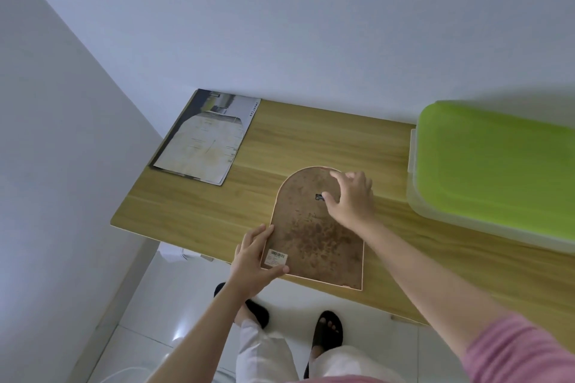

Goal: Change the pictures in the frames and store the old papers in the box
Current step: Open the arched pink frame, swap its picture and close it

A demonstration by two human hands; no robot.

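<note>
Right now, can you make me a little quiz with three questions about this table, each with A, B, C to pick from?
1. Where is the box with the green lid?
A. right end of the table
B. on the floor
C. under the frame

2. How many barcode stickers are on the arched frame's back?
A. none
B. one
C. three

3. Which way does the frame lie?
A. standing upright
B. picture side up
C. back side up

Answers: 1 A, the box sits at the table's right end. 2 B, one sticker by the left hand. 3 C, the brown backing and hanger show by the right hand.
</note>
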